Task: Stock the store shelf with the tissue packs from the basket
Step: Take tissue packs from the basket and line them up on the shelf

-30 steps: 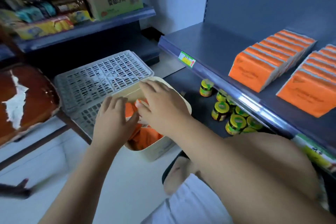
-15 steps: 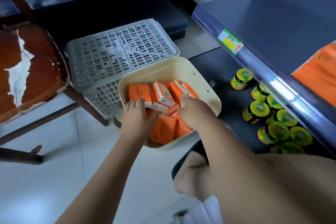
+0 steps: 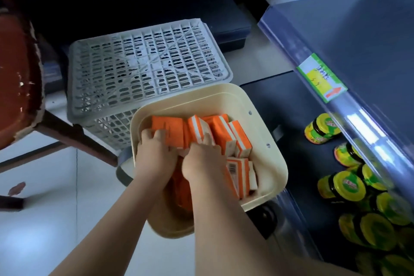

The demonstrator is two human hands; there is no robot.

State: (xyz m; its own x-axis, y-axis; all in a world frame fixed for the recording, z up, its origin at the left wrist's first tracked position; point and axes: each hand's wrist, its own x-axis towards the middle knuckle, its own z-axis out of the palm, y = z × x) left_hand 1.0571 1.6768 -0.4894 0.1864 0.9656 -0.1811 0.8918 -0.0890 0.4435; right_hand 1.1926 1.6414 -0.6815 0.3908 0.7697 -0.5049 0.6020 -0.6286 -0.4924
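A cream basket [image 3: 266, 159] stands on the floor in front of me, holding several orange-and-white tissue packs [image 3: 226, 136]. Both hands are down inside it, side by side. My left hand [image 3: 154, 152] has its fingers curled over the edge of a flat orange pack [image 3: 170, 127] at the basket's left. My right hand [image 3: 201, 159] reaches among the packs in the middle, with its fingers curled round an upright pack [image 3: 197, 129]. The dark blue store shelf [image 3: 349, 47] runs along the right, and no tissue packs on it are in view.
An upturned grey slotted crate [image 3: 145, 69] sits just behind the basket. Yellow-lidded jars [image 3: 349, 186] crowd the lower shelf at right, under a shelf edge with a price label [image 3: 322, 78]. A worn brown chair [image 3: 15, 87] stands at left on the pale floor.
My view has tipped down and closer to the basket, so the shelf's orange packs left the frame. Both hands have pushed deeper among the packs and closed on them.
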